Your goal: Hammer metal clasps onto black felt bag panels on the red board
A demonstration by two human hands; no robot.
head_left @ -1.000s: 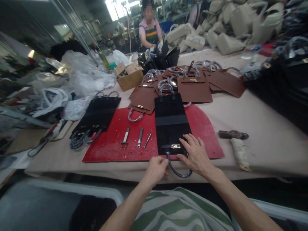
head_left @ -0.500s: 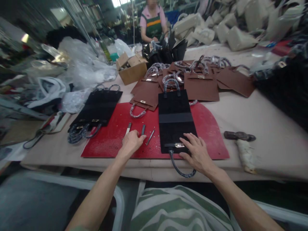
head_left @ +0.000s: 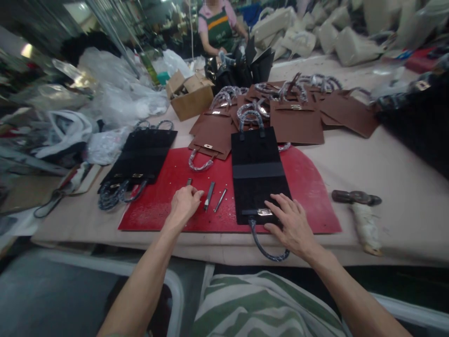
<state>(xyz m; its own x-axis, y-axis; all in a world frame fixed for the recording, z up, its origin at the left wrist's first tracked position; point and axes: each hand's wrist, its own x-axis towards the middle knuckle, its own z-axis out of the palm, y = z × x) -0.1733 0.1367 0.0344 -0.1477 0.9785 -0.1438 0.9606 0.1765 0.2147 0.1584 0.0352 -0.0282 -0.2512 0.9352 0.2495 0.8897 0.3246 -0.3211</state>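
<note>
My right hand (head_left: 293, 224) lies with spread fingers on the lower right part of a black bag panel (head_left: 259, 152), beside its metal clasp (head_left: 264, 212). Wrapped handles (head_left: 268, 252) stick out at both ends of that panel. My left hand (head_left: 184, 204) is curled over a slim hand tool (head_left: 189, 181). Only the tool's dark end shows past the fingers. Right of this hand lie a flat metal tool (head_left: 209, 196) and a thin metal rod tool (head_left: 220, 200). All of these are on a red board (head_left: 157, 206).
A hammer (head_left: 359, 199) with a wrapped handle lies at right. Another black bag panel (head_left: 140, 157) rests at left. Brown bag panels (head_left: 296, 124) are piled behind the board, near a cardboard box (head_left: 191, 100). Across the table a person (head_left: 217, 30) stands near black bags (head_left: 242, 70).
My left hand has shifted slightly left and curled over the slim tool, covering more of it. More of the flat tool shows. My right hand stays on the panel; the view has shifted slightly.
</note>
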